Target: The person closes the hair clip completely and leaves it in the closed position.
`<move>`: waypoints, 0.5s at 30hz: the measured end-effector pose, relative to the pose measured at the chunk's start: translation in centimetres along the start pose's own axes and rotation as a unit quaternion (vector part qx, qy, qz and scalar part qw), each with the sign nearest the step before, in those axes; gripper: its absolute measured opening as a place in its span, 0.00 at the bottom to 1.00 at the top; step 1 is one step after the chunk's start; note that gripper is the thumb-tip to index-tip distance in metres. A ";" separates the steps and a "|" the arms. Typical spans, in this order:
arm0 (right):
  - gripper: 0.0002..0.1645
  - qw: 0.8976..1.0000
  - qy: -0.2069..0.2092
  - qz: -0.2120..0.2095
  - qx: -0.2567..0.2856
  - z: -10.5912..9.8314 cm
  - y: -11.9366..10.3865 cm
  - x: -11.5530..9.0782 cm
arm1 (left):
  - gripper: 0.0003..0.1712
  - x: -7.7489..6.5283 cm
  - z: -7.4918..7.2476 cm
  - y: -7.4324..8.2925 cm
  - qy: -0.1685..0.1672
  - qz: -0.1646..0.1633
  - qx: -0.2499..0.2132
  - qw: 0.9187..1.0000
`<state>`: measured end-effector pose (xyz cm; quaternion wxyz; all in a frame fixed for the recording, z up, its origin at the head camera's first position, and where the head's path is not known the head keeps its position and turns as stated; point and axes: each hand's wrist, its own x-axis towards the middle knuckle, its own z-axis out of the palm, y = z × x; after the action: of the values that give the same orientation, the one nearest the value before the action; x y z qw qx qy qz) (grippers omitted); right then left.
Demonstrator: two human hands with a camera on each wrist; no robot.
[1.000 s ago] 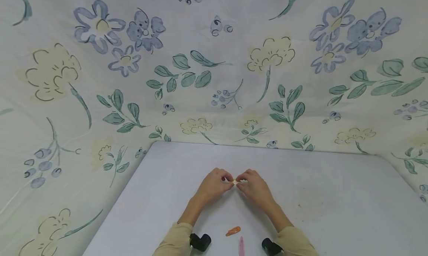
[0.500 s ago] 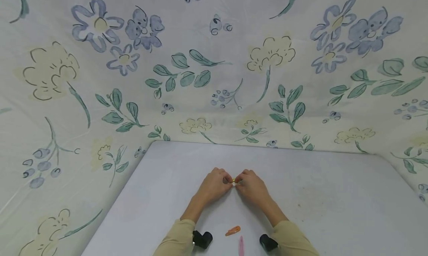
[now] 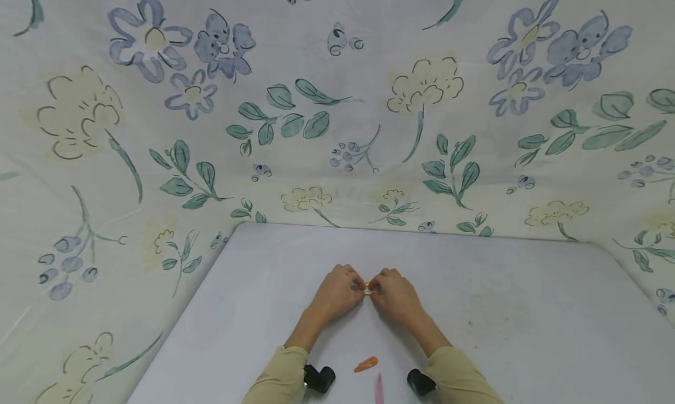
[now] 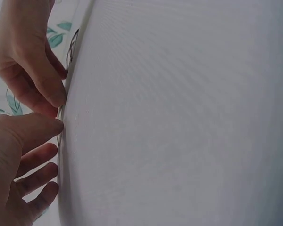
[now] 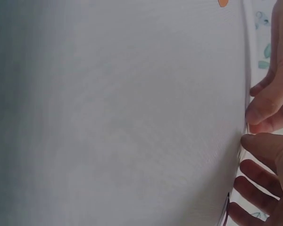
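Near the middle of the white table (image 3: pixel 253 287), both hands meet fingertip to fingertip over a small yellow hair clip (image 3: pixel 367 284). My left hand (image 3: pixel 339 295) pinches one end between thumb and fingers. From the other side, my right hand (image 3: pixel 396 298) pinches the opposite end. Most of the clip is hidden by the fingers, and in the left wrist view only a thin edge shows between the thumbs. An orange snap hair clip (image 3: pixel 366 365) lies on the table nearer the body, with a pink hair clip (image 3: pixel 378 386) just below it.
A black wrist device (image 3: pixel 320 379) sits by the left cuff and another black device (image 3: pixel 420 382) by the right cuff. In the left wrist view a thin dark-edged loop (image 4: pixel 72 47) shows beside the right hand. Floral cloth (image 3: pixel 348 128) hangs behind the table.
Both hands have shifted slightly left and lower around the yellow clip, keeping their pinch. The orange and pink clips lie as before.
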<state>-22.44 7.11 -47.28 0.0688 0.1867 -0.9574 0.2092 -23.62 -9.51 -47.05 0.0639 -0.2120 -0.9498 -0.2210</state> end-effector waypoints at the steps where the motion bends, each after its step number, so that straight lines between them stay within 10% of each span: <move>1: 0.06 1.000 0.000 0.000 0.000 0.0 0.0 0.0 | 0.02 0.0 0.0 0.0 0.001 0.001 0.000 1.000; 15: 0.08 0.999 -0.023 0.027 0.032 -0.5 -0.1 0.0 | 0.05 -0.6 -0.2 -0.5 -0.010 -0.007 -0.064 0.998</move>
<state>-22.34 7.20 -46.81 0.0355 0.1679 -0.9562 0.2371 -23.24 -10.23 -47.15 0.0390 -0.2112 -0.9357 -0.2800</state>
